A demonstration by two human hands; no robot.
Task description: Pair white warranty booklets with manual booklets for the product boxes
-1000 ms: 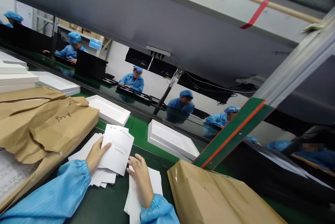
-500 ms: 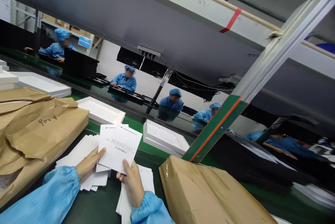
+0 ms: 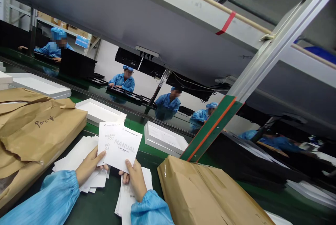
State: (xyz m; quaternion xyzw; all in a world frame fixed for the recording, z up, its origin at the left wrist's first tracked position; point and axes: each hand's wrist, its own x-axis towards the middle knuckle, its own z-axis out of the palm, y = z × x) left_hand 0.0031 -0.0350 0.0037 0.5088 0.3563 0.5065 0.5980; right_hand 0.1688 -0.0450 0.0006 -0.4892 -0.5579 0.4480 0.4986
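My left hand [image 3: 89, 166] pinches a white warranty card [image 3: 104, 140] by its lower left edge. My right hand [image 3: 135, 179] grips the lower edge of a white booklet marked MANUAL [image 3: 126, 148], which overlaps the card in front. Both sheets are held up above the dark green table [image 3: 102, 205]. A spread pile of white cards [image 3: 76, 156] lies under my left hand. A stack of white booklets [image 3: 125, 200] lies under my right wrist. Both my arms wear blue sleeves.
A torn brown paper package [image 3: 36, 130] lies at the left, another brown package [image 3: 207, 197] at the right. White trays [image 3: 101, 111] [image 3: 164, 137] ride the green conveyor beyond. A green-and-orange post [image 3: 212, 127] leans up at the right. Several people in blue work across the line.
My right hand rose from the booklet stack and took hold of the manual's lower edge. The manual slid right, uncovering the card behind it in my left hand.
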